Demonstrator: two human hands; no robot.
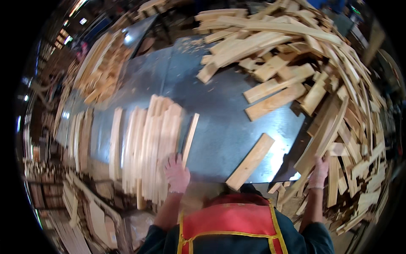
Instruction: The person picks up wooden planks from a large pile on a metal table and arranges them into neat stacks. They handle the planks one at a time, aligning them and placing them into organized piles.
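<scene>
My left hand (176,174), in a pale pink glove, lies with fingers stretched out at the near right edge of a row of wooden slats (146,148). A single narrow slat (191,137) stands apart just right of that row, its near end beside my left thumb. My right hand (319,173), gloved too, is closed around the near end of a long wooden board (335,125) at the edge of the big pile. Its fingertips are partly hidden. Between my hands, one loose plank (251,161) lies slanted at the table's near edge.
A large jumbled heap of boards (275,36) covers the table's far right and spills down the right side. The dark metal table (182,76) carries further slats (82,135) at left and a stack of wood pieces (101,63) at far left. A wooden frame (101,203) stands at lower left.
</scene>
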